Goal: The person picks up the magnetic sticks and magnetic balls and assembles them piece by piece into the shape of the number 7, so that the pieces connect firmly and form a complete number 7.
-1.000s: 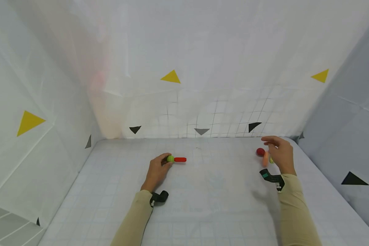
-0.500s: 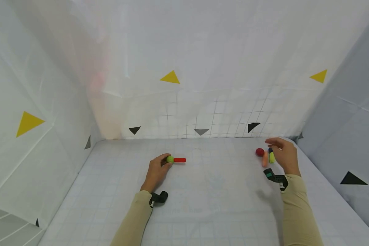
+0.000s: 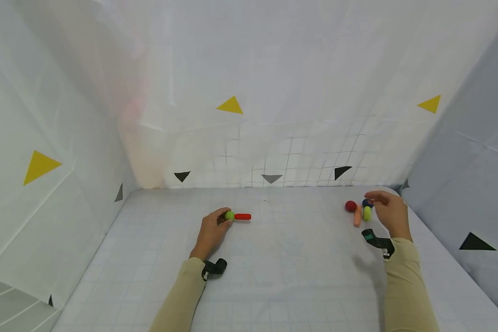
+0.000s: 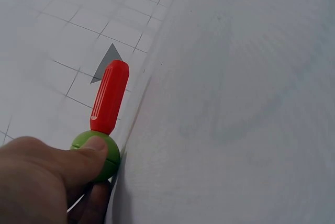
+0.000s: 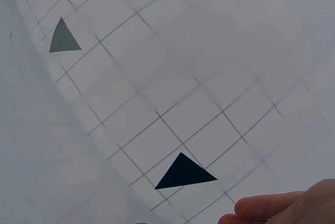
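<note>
My left hand (image 3: 211, 233) pinches a small green ball (image 4: 111, 156) between thumb and fingers, low over the table. A red ridged stick (image 4: 110, 96) stands out from the ball, meeting it end-on; it points right in the head view. At the far right, my right hand (image 3: 391, 213) hovers with loosely bent fingers just above a dark blue ball (image 3: 367, 203) with a reddish patch; whether it touches the ball cannot be told. A yellow-green stick (image 3: 367, 214) lies against that ball. Only fingers (image 5: 269, 204) appear in the right wrist view.
Left of the blue ball lie a red ball (image 3: 350, 206) and an orange stick (image 3: 358, 216). The white table (image 3: 290, 267) is bounded by a back wall (image 3: 299, 83) and side walls, all white sheeting with yellow and black triangles.
My right hand has moved rightward and slightly nearer, uncovering the blue ball and the yellow-green stick. The left hand keeps its hold on the green ball, unmoved.
</note>
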`<state>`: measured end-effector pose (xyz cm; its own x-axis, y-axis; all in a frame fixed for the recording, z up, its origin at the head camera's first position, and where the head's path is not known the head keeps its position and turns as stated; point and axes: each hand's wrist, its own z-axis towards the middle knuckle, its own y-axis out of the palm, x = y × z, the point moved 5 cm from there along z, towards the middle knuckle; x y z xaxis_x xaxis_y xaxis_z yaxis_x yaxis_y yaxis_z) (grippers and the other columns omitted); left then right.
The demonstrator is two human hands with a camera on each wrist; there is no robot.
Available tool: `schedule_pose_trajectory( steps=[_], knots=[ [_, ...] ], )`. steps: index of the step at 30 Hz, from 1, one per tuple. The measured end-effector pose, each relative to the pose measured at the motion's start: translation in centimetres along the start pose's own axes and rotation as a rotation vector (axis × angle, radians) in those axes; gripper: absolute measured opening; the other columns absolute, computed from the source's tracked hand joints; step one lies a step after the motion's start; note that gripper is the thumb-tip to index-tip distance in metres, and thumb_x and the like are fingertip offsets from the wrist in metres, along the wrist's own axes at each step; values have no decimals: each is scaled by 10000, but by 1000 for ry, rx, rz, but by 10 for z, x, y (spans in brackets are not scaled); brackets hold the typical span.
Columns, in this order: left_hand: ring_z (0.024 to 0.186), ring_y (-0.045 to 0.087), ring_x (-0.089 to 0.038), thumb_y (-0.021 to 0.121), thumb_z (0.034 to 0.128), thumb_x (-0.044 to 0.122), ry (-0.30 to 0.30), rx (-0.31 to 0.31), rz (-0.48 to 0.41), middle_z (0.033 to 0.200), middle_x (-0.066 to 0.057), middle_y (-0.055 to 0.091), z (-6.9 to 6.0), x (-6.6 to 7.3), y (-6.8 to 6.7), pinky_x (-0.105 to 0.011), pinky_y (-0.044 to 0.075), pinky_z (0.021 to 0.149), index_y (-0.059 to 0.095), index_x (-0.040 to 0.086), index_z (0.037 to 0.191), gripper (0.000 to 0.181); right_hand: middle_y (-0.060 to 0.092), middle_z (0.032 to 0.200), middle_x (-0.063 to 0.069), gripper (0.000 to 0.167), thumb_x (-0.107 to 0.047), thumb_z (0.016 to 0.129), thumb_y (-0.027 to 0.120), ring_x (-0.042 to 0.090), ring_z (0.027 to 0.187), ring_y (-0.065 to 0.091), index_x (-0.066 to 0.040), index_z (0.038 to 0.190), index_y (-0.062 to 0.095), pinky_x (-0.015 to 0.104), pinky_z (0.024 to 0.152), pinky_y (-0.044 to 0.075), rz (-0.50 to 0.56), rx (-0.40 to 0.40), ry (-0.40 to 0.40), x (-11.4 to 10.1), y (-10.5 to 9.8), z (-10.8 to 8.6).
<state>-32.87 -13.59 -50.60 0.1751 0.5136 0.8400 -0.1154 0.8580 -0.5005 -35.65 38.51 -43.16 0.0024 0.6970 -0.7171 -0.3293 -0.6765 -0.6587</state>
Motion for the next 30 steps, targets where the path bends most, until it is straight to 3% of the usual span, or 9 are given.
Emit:
schedule_pose_trajectory(
  steps=[10, 17, 30],
  knots=[
    [1188, 636, -242, 748, 976, 77, -3, -4, -3, 1328, -88, 662, 0, 1, -1, -409, 509, 1034, 663, 90, 1377, 410, 628, 1334, 268, 363, 8, 1044, 445, 458, 1227, 548, 41, 1349, 638, 418, 760, 439, -1, -32, 40, 11, 4, -1],
    [1174, 642, -247, 748, 978, 90, 3, -9, -2, 1305, -85, 671, 1, 1, 1, -421, 514, 1025, 668, 99, 1373, 403, 616, 1331, 297, 333, -45, 1047, 513, 492, 1247, 509, 36, 1343, 642, 648, 931, 445, -16, -58, 32, 19, 7, 2],
    [1167, 640, -230, 746, 980, 96, 1, 0, 0, 1295, -68, 673, 0, -1, 0, -423, 508, 1032, 666, 110, 1375, 403, 627, 1294, 312, 312, -20, 1031, 562, 499, 1200, 547, 61, 1322, 639, 668, 958, 463, -60, -110, -28, 20, 18, 10]
  ],
)
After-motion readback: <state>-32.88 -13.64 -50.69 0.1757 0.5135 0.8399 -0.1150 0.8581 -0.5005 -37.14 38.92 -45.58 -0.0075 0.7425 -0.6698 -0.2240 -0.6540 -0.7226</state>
